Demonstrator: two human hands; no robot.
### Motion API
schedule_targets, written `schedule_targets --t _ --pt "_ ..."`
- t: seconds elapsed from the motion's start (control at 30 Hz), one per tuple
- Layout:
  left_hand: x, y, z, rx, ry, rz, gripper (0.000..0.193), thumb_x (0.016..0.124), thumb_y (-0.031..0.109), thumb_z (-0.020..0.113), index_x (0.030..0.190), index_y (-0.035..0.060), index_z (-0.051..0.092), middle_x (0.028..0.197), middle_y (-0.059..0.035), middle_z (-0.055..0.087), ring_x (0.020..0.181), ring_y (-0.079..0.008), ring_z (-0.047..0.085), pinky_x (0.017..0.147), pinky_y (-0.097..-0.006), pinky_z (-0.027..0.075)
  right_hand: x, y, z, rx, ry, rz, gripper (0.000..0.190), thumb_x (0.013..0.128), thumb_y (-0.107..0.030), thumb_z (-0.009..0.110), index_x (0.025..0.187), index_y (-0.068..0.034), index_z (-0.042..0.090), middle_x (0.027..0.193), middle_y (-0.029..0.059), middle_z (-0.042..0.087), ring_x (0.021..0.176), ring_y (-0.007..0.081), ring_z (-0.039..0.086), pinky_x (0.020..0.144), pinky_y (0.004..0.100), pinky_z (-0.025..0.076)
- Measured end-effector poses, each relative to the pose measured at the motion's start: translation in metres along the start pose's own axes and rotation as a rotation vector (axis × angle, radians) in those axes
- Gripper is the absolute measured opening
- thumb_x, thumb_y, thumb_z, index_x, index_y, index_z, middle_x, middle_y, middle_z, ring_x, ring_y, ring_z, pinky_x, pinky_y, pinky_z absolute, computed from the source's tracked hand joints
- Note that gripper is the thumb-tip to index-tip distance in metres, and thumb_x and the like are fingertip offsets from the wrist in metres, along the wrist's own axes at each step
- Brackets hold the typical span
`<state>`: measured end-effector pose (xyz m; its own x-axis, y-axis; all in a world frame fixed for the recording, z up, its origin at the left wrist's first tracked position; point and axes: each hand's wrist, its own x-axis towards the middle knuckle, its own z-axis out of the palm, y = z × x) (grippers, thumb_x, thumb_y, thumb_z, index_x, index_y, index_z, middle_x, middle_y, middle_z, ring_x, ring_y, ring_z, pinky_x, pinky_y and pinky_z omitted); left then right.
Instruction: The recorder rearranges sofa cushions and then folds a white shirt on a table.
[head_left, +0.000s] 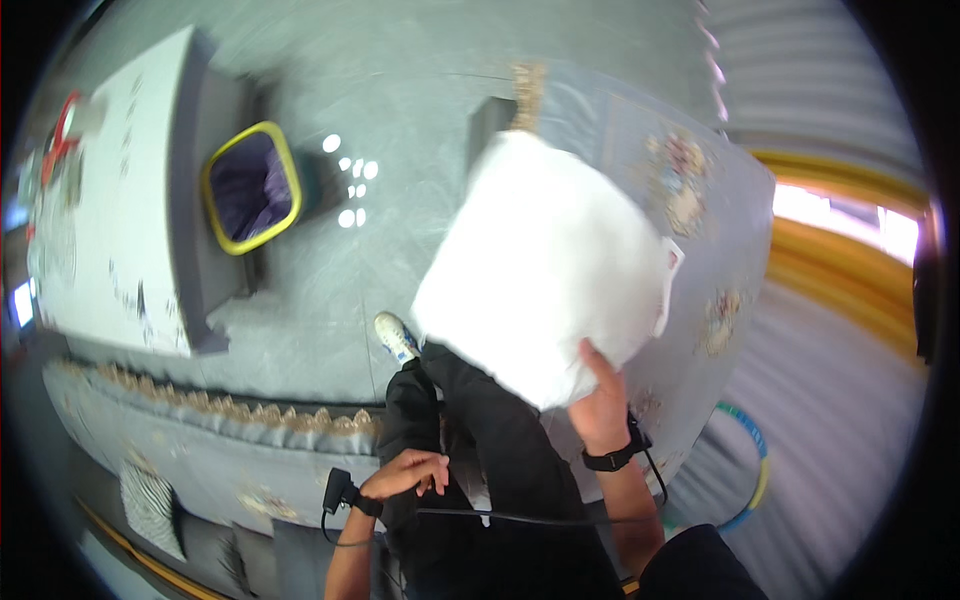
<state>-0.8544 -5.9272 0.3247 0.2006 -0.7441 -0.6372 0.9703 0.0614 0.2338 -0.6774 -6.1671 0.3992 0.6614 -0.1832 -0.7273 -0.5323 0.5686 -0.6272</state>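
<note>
A large white item (540, 255), perhaps a pillow or a filled bag, spans the middle of the head view, over the edge of a blue-grey floral sofa cover (690, 300). My right hand (600, 405) grips its near corner, with the thumb on top and the other fingers hidden beneath. A small tag or flap with a red mark (670, 285) sticks out at its right edge. My left hand (412, 474) hangs above my black trousers, fingers loosely bent and holding nothing. Each wrist wears a black strap with a device and a cable.
A yellow-rimmed bin (292, 187) with a dark liner stands beside a white table (120, 217) bearing several items. A covered sofa with lace trim (285, 420) runs along the lower left, with a striped cushion (150, 510) on it. A coloured hoop (761, 465) lies at the right.
</note>
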Motion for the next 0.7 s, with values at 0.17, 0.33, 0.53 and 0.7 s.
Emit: schedule_targets --t 0.17,0.33,0.53,0.7 --pt "-0.049 -0.103 0.023 -0.326 0.269 0.121 0.033 0.096 0.027 0.043 0.089 -0.0008 0.060 0.090 -0.0106 0.065 0.069 -0.0124 0.059 0.066 -0.0232 0.049 -0.025 0.060 0.044 -0.381 -0.329 0.719 0.043 0.085 -0.006 0.054 0.126 -0.001 0.041 0.121 0.0117 0.052 0.111 0.0239 0.051 0.096 0.0364 0.040" --pt "-0.022 -0.216 0.087 -0.575 0.290 0.308 0.022 0.092 0.012 0.048 0.107 -0.0017 0.058 0.094 -0.0093 0.063 0.074 -0.0134 0.059 0.070 -0.0259 0.049 -0.012 0.077 0.020 -0.833 -0.454 1.057 0.045 0.084 -0.006 0.060 0.126 -0.002 0.044 0.118 0.0060 0.054 0.107 0.0160 0.053 0.088 0.0299 0.045" --pt "0.067 -0.260 0.156 -0.587 -0.039 0.819 0.018 0.091 0.011 0.052 0.099 -0.0007 0.063 0.085 -0.0057 0.065 0.065 -0.0082 0.054 0.060 -0.0229 0.043 0.028 0.053 -0.059 -1.357 -0.748 0.816 0.053 0.083 -0.008 0.063 0.130 0.000 0.039 0.124 0.0080 0.051 0.112 0.0170 0.048 0.096 0.0309 0.038" --pt "0.165 -0.262 0.135 -0.099 -0.333 0.678 0.037 0.088 0.024 0.058 0.111 -0.0035 0.055 0.102 -0.0163 0.061 0.093 -0.0210 0.058 0.079 -0.0306 0.045 0.087 0.066 -0.125 -1.361 -0.896 0.603 0.067 0.076 0.000 0.066 0.134 0.000 0.033 0.128 0.0103 0.047 0.117 0.0199 0.044 0.099 0.0343 0.035"
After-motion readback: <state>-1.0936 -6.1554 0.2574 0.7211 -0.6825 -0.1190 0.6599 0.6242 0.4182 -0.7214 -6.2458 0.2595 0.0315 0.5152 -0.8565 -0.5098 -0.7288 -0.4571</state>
